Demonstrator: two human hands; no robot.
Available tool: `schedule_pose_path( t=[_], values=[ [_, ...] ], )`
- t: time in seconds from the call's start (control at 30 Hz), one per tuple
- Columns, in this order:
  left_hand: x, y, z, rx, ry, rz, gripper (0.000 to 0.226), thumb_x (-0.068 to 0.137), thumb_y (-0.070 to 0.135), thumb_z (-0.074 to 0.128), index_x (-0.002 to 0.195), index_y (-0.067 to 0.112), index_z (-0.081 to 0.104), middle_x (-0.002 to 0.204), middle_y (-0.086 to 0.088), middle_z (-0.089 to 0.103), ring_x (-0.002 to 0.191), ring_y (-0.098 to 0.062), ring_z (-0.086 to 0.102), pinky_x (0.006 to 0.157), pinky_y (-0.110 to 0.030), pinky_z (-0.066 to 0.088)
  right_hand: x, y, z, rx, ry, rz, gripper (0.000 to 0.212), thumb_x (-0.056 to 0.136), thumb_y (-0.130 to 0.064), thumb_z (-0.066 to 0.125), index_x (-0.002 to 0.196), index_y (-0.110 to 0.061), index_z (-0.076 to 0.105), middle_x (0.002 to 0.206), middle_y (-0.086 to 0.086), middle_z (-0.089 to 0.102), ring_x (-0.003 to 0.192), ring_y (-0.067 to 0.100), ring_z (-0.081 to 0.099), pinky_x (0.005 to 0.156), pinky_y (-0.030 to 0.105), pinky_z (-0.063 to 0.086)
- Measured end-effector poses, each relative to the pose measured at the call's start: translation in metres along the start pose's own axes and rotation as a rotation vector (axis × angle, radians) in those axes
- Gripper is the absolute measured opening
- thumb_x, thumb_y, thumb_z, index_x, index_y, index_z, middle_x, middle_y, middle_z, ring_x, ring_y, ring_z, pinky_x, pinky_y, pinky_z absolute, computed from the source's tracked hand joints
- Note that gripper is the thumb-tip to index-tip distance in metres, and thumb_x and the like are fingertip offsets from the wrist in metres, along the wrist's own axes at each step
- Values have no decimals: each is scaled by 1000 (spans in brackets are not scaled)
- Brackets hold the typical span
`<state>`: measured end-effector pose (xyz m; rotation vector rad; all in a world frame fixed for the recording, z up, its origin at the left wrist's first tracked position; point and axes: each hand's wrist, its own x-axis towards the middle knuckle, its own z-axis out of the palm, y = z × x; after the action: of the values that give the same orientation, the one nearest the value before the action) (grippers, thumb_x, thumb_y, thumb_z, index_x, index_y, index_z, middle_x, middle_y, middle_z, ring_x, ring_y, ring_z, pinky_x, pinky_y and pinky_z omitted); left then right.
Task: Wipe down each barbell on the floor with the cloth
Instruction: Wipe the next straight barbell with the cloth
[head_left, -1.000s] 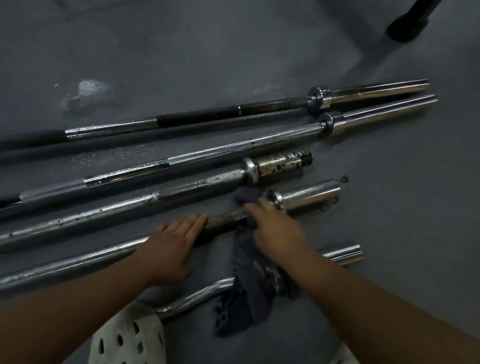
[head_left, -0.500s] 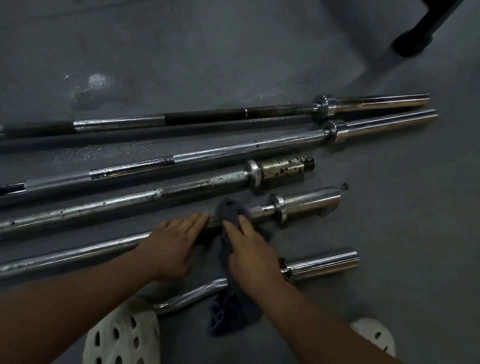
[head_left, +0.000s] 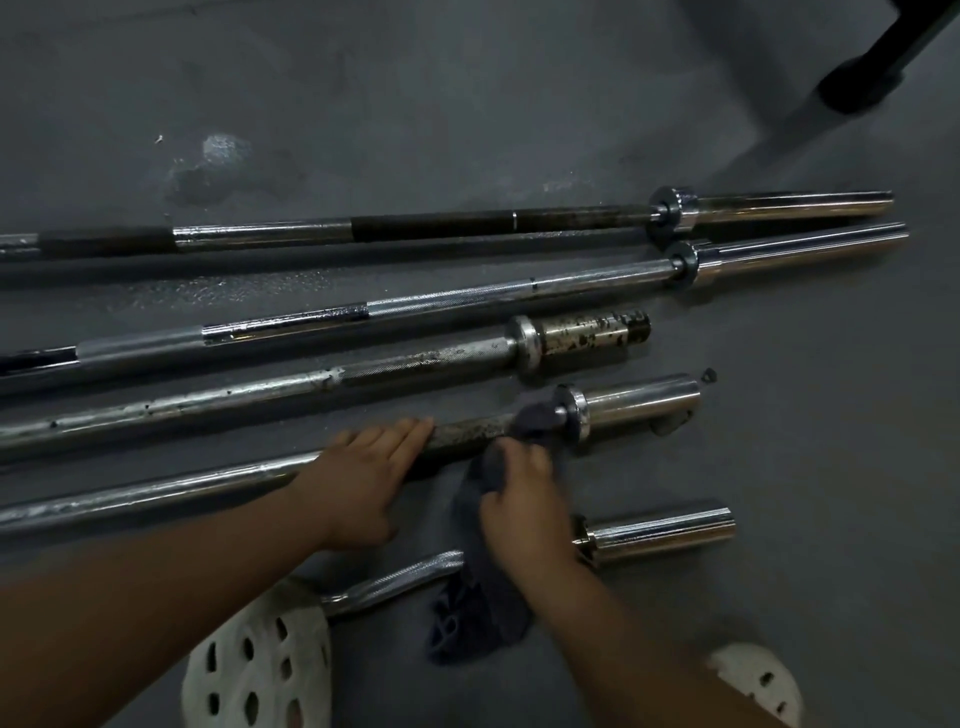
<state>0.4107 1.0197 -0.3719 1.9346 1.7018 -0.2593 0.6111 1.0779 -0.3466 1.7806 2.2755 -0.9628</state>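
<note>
Five bars lay side by side on the grey floor (head_left: 467, 104), and we were at the fourth bar (head_left: 156, 493), counting from the far side. Our left hand (head_left: 363, 483) rested flat on its shaft, fingers (head_left: 410, 434) straight and pressed together. Our right hand (head_left: 524, 509) gripped the cloth (head_left: 478, 613) with curled fingers. The cloth's upper end was bunched over the shaft right against the collar (head_left: 574, 415), and the rest trailed down towards us. A short stretch of dark, pitted shaft showed between the two hands.

Beyond it lay the third bar (head_left: 260, 395) (its short sleeve blotched with dark spots), then the second bar (head_left: 467, 299) and the far bar (head_left: 431, 226), whose sleeves nearly touched at the right. Nearest us was the curl bar (head_left: 660, 532). Our right wrist and the hanging cloth crossed it and hid its middle, and a white holed shoe (head_left: 260, 665) covered its left end. A second shoe (head_left: 758, 675) sat at the lower right. A small dark bit (head_left: 709, 374) lay by the fourth bar's sleeve end, a pale stain (head_left: 223, 150) marked the floor at upper left, and a black stand foot (head_left: 857, 83) stood at the top right, well apart from the bars.
</note>
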Motion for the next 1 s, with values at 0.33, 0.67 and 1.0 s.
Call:
schedule_pose_path(
  t=[0.33,0.67,1.0],
  values=[
    [-2,-2,0,30,21,7,103,67,50,58,155,12,19,155,-10,33,134,-26,43,105,-39,37,9,-23,0,-150,-93,-287,61,79,-7,51,133,-32,42,152,0,27,116,33,53,90,42,51],
    [-8,2,15,64,210,-116,69,65,22,52,131,4,54,103,-9,65,80,-28,65,71,-37,54,10,-13,-2,-237,-143,-252,69,82,-8,52,143,-34,35,161,-1,14,123,34,49,97,44,49],
    [-4,3,-2,-67,103,-172,34,90,14,37,123,13,47,114,-8,55,106,-30,57,87,-37,45,-2,-23,10,-345,-140,-297,67,86,-8,52,145,-32,33,161,-2,11,113,33,53,85,44,54]
  ],
)
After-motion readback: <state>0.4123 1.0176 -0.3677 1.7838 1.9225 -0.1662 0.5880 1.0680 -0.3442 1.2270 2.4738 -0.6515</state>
